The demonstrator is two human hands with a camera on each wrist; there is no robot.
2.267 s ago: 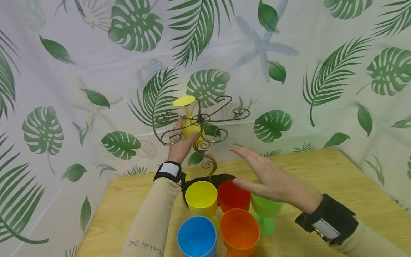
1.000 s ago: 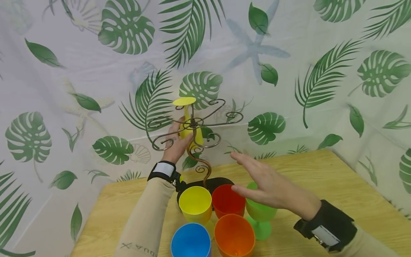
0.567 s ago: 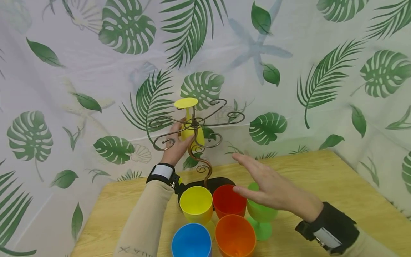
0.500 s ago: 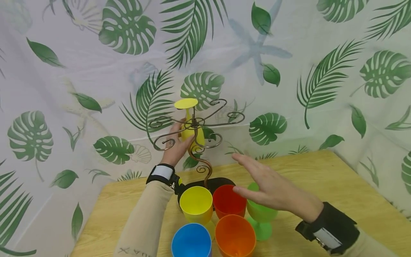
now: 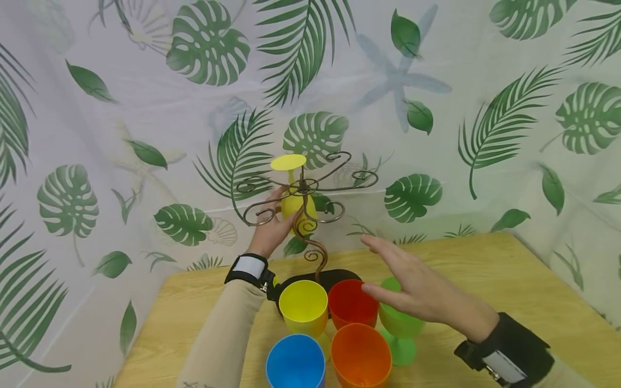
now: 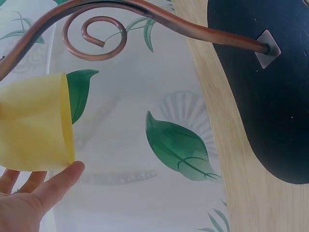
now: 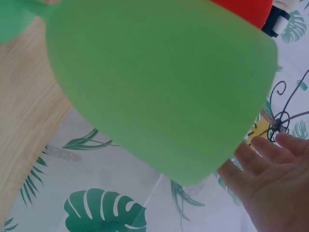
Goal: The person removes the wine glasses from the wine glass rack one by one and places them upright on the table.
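Observation:
My left hand [image 5: 271, 231] grips an upside-down yellow goblet [image 5: 293, 203] behind the arms of a bronze wire goblet rack [image 5: 315, 245]. The goblet's round foot is uppermost, above the rack's arms. In the left wrist view its bowl [image 6: 31, 123] points its rim toward the table, with a fingertip of the hand [image 6: 29, 208] at that rim. My right hand [image 5: 427, 291] hovers with straight fingers over a green goblet [image 5: 400, 323], holding nothing. That green goblet [image 7: 164, 87] fills much of the right wrist view. Whether the held goblet's stem touches the rack, I cannot tell.
Upright on the wooden table [image 5: 194, 302] stand a second yellow goblet [image 5: 303, 304], a red one [image 5: 353, 302], a blue one [image 5: 295, 361] and an orange one [image 5: 361, 355]. The rack's black base [image 5: 342, 277] lies just behind them. A leaf-patterned cloth [image 5: 364, 97] hangs behind.
The held yellow goblet has shifted right toward the rack's centre, and most recently a little lower. My right hand keeps hovering near the green goblet. The whole head view has shifted slightly.

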